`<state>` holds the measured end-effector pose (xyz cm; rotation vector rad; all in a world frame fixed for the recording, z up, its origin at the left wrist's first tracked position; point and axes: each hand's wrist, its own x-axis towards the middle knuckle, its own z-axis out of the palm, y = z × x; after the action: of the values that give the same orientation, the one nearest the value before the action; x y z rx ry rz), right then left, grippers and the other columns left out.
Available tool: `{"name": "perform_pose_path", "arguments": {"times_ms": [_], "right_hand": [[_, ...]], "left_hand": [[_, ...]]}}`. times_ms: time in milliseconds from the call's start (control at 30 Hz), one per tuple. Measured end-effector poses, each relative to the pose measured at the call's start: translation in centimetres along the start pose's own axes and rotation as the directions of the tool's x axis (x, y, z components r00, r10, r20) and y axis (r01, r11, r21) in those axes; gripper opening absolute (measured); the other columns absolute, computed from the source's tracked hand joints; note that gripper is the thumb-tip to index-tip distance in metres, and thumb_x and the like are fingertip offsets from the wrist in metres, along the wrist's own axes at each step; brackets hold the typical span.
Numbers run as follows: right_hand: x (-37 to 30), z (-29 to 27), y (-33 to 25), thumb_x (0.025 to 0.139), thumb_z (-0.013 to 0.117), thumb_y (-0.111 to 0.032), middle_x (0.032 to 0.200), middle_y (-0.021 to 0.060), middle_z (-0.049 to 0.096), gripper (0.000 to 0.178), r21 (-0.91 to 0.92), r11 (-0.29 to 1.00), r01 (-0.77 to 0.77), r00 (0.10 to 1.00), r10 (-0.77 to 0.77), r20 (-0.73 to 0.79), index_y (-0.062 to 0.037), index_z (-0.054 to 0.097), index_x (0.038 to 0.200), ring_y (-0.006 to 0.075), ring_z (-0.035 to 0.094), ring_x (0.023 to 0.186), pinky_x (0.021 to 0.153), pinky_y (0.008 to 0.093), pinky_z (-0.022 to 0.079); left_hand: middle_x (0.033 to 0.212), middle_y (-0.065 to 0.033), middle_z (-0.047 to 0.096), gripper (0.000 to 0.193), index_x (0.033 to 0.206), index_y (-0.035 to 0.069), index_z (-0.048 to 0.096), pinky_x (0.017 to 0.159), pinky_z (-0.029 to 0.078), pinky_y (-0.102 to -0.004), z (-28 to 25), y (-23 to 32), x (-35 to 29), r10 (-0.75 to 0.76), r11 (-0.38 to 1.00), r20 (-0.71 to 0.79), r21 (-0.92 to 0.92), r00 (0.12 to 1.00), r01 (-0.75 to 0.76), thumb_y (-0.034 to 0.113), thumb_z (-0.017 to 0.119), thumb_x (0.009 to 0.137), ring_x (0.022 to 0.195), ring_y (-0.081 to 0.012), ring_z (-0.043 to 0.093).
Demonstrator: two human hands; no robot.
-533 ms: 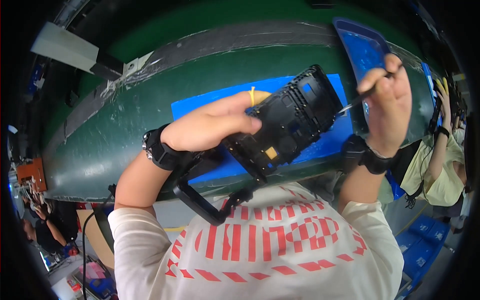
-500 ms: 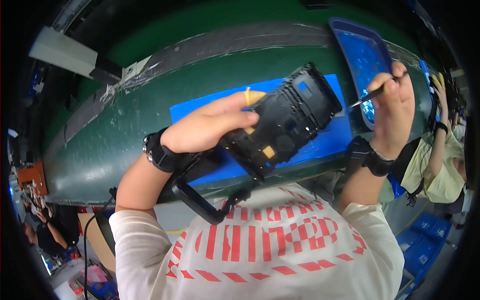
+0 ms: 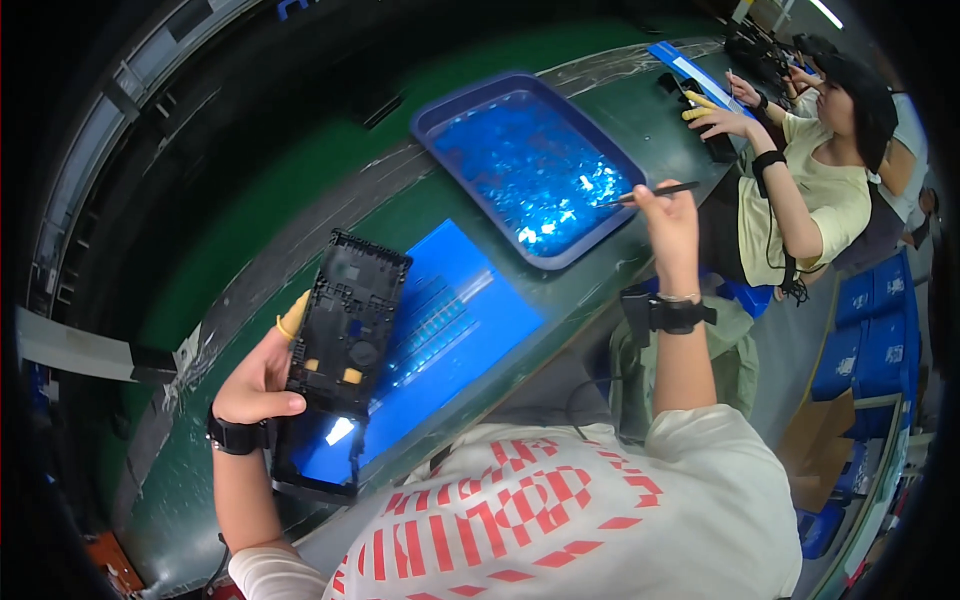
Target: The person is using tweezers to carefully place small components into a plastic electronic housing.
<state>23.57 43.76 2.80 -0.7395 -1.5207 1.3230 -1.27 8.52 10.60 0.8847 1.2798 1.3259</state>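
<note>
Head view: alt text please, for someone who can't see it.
A person's left hand holds a black plastic frame above a blue mat on a green bench, while the right hand points tweezers into a blue tray of small shiny parts. A co-worker sits further along.

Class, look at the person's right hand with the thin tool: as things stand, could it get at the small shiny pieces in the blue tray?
Probably yes. The right hand holds the thin tool at the near edge of the blue tray, its tip already above the shiny pieces. The tray is open on top and nothing lies between.
</note>
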Motion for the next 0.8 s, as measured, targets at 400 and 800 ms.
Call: {"name": "perform_pose_path", "arguments": {"times_ms": [400,800], "right_hand": [[0.2,-0.5,-0.4,0.077,0.055,-0.001,0.075,0.0090,0.058,0.028,0.157,0.983,0.093,0.996,-0.090,-0.025,-0.0059,0.033,0.094,0.0013,0.040,0.054,0.046,0.0141,0.028],[0.7,-0.8,0.7,0.082,0.048,-0.006,0.081,0.0144,0.058,0.023,0.305,0.941,0.145,0.975,-0.083,-0.206,-0.0077,0.030,0.097,0.0023,0.031,0.050,0.047,0.0148,0.027]], "left_hand": [[0.092,-0.0061,0.054,0.066,0.127,0.004,0.021,0.055,0.047,-0.0216,-14.7,10.2,6.7,0.001,0.759,-0.579,0.531,0.815,0.376,0.011,0.056,0.072,0.075,-0.0108,0.056],[0.135,-0.0161,0.015,0.109,0.132,0.014,0.002,0.097,0.029,-0.0357,-25.4,5.8,16.5,0.108,-0.252,-0.915,0.354,0.390,0.901,0.017,0.074,0.050,0.122,-0.0288,0.023]]}}
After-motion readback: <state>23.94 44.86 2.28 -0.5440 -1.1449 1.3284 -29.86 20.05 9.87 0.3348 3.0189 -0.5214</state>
